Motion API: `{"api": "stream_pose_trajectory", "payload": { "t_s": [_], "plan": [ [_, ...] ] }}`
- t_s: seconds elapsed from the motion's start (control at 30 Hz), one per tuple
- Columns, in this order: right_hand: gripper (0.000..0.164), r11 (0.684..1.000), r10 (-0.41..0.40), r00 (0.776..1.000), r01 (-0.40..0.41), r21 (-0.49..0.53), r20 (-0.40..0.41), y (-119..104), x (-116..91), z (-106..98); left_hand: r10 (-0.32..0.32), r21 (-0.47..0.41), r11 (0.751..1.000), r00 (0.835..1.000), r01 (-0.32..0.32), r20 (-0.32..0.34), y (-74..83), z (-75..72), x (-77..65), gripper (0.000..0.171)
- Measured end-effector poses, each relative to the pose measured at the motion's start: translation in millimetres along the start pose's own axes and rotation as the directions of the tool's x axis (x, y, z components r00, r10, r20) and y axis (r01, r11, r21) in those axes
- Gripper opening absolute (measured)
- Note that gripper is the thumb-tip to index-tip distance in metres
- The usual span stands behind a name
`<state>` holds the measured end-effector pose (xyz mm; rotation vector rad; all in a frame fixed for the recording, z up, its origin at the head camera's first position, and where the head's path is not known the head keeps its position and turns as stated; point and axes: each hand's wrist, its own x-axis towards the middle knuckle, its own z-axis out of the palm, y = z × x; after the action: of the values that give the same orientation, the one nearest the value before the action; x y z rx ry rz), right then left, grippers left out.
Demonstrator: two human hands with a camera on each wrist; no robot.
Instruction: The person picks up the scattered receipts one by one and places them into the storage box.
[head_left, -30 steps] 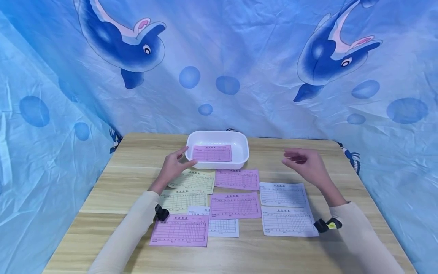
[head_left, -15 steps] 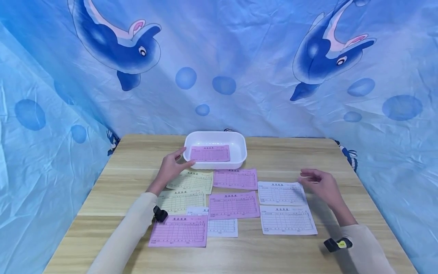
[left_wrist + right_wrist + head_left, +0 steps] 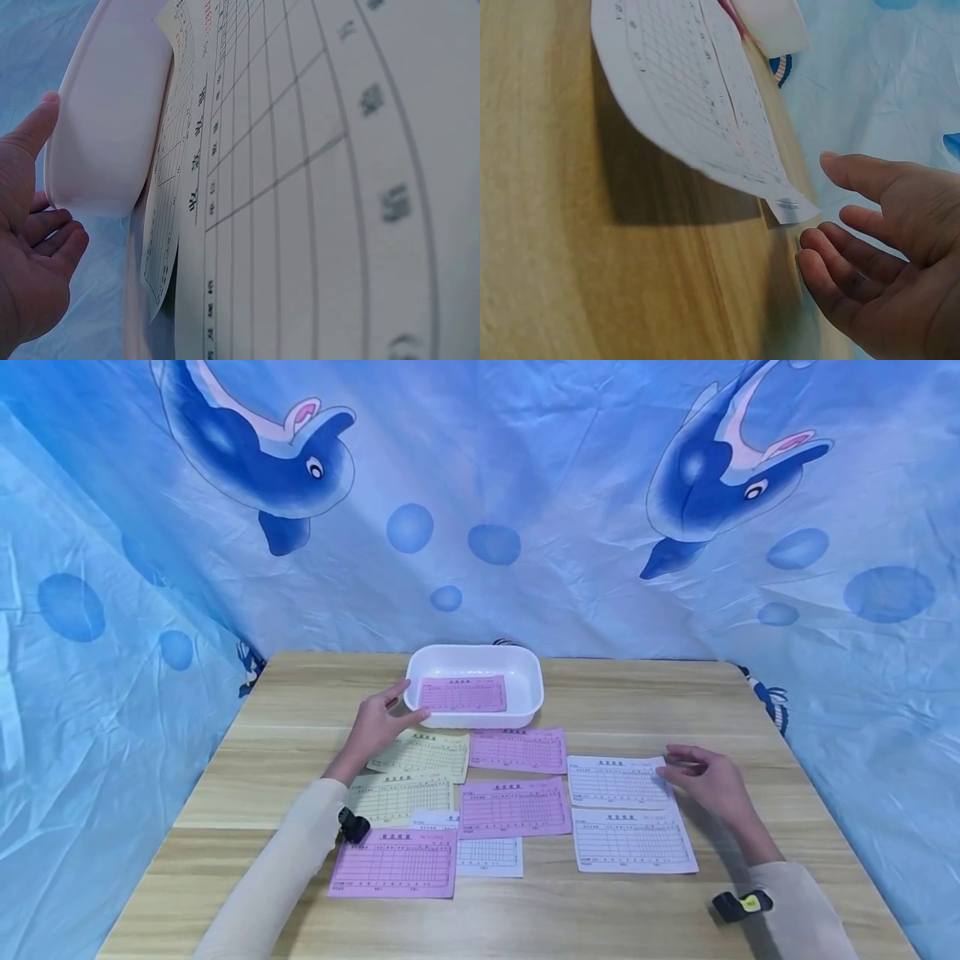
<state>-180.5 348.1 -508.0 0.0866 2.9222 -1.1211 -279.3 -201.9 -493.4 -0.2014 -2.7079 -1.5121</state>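
Behind the white plastic tray (image 3: pixel 487 721) I see a dolphin-printed blue curtain (image 3: pixel 585 610), and beneath the tray runs the wood-grain counter (image 3: pixel 637 710). On the tray's near side are the loose receipts: three pink slips (image 3: pixel 516 808), two pale yellow slips (image 3: pixel 423 752) off its near left corner, a half-covered white slip (image 3: pixel 491 857) partly under two of the pinks, and, to the tray's right, the farther white slip (image 3: pixel 618 782) and the nearer white slip (image 3: pixel 636 841). Inside the tray lies one pink receipt slip (image 3: pixel 462 694), toward the left.

At the tray's left end, the left hand (image 3: pixel 375 727) is spread wide, thumb and fingers at the rim; I take it as steadying. Well to the tray's right, the right hand (image 3: pixel 712 785) stands half wide at the farther white slip's edge, gripping nothing that I can see.

I judge the step in hand to be picking up that farther slip. The next move calls for a light pinch on its far right corner, leaving the nearer white slip undisturbed.
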Motion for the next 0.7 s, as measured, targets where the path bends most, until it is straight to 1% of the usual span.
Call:
{"api": "stream_pose_trajectory", "payload": {
  "t_s": [0.17,0.4,0.6,0.7],
  "plan": [
    [0.060,1.000,0.001,1.000,0.000,-0.017,0.011,0.3,0.0,2.1,0.002,-0.001,1.000,1.000,-0.002,0.002,0.2,-0.3,0.8,0.089],
    [0.061,1.000,-0.007,1.000,0.007,-0.015,0.030,-1.9,1.4,5.1,0.009,-0.008,1.000,1.000,-0.009,0.004,0.3,-0.2,0.9,0.090],
    [0.057,1.000,0.000,0.999,0.000,-0.018,0.037,-2.6,3.0,7.1,0.009,-0.008,1.000,1.000,-0.009,0.000,1.1,-0.4,0.7,0.088],
    [0.051,1.000,0.000,0.999,0.000,-0.024,0.032,-2.1,3.5,7.7,0.005,-0.006,1.000,1.000,-0.005,0.002,1.3,-0.4,0.2,0.088]
  ]
}}
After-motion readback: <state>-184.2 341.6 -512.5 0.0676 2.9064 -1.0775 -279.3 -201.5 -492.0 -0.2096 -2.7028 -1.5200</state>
